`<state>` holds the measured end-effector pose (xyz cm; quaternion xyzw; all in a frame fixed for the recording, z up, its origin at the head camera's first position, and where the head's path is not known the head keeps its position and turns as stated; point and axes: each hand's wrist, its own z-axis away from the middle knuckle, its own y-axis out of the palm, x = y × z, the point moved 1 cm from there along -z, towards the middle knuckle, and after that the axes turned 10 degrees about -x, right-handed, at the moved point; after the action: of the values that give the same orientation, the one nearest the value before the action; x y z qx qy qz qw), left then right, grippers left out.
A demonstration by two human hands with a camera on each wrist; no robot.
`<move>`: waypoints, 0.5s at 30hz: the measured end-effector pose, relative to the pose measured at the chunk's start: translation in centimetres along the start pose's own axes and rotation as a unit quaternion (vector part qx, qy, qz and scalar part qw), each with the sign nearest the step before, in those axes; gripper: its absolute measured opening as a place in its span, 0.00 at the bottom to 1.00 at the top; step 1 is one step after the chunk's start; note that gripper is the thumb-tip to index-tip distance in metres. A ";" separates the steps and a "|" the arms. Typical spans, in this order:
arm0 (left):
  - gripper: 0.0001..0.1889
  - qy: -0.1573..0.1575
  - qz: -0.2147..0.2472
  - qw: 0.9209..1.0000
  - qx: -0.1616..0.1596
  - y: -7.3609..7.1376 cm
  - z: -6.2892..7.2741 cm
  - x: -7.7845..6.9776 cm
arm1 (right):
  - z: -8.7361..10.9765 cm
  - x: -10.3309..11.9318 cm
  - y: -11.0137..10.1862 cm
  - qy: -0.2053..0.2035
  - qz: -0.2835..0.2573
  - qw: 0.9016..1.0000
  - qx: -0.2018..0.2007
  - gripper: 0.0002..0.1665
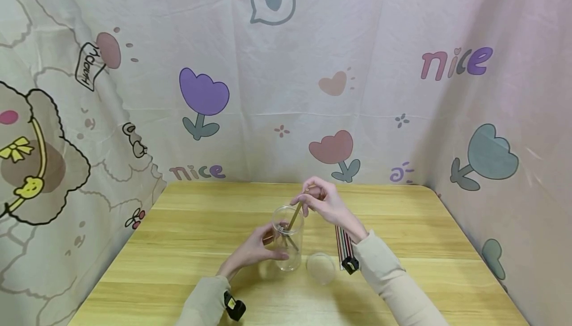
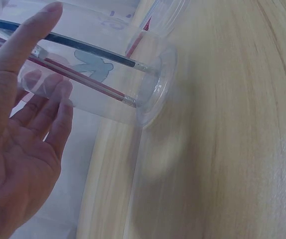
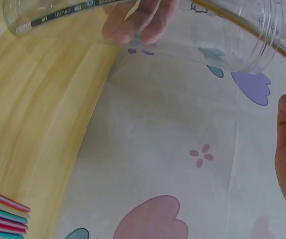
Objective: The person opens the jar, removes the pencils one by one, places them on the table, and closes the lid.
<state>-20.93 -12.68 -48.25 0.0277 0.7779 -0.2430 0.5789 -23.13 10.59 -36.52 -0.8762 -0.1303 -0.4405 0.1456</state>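
Note:
In the head view a clear plastic jar (image 1: pixel 288 261) stands upright on the table. My left hand (image 1: pixel 254 250) grips its side, thumb in front and fingers round the back. Inside lean a dark pencil (image 2: pixel 93 49) and a red pencil (image 2: pixel 88 82), their eraser ends down at the jar's base in the left wrist view. My right hand (image 1: pixel 325 203) pinches the upper end of a gold pencil (image 1: pixel 294 217). That pencil slants down through the jar's mouth, its lower part inside the clear wall, as the right wrist view (image 3: pixel 242 24) also shows.
A round clear lid (image 1: pixel 321 268) lies on the wooden table (image 1: pixel 201 226), right of the jar. Further right, partly behind my right forearm, lies a row of several coloured pencils (image 1: pixel 343 246). A printed curtain (image 1: pixel 277 92) hangs behind the table and along both sides.

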 end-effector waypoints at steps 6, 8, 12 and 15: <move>0.41 0.004 0.001 1.000 -0.001 0.0 0.0 0.0 | 0.3 -0.1 -0.5 -0.010 -0.032 0.998 -0.062 0.18; 0.41 0.005 0.002 1.000 -0.002 0.0 0.1 0.0 | 0.4 -0.2 -0.6 -0.005 -0.047 0.996 -0.082 0.17; 0.41 0.003 0.005 1.000 -0.004 0.0 0.0 0.1 | 0.7 -0.4 -0.9 0.005 -0.083 0.989 -0.123 0.14; 0.41 0.001 0.006 1.000 -0.006 0.0 0.0 0.1 | 1.0 -0.4 -1.0 0.008 -0.112 0.982 -0.149 0.08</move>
<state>-20.93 -12.71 -48.33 0.0291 0.7795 -0.2354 0.5798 -22.99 11.78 -37.26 -0.8642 -0.1596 -0.4757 -0.0361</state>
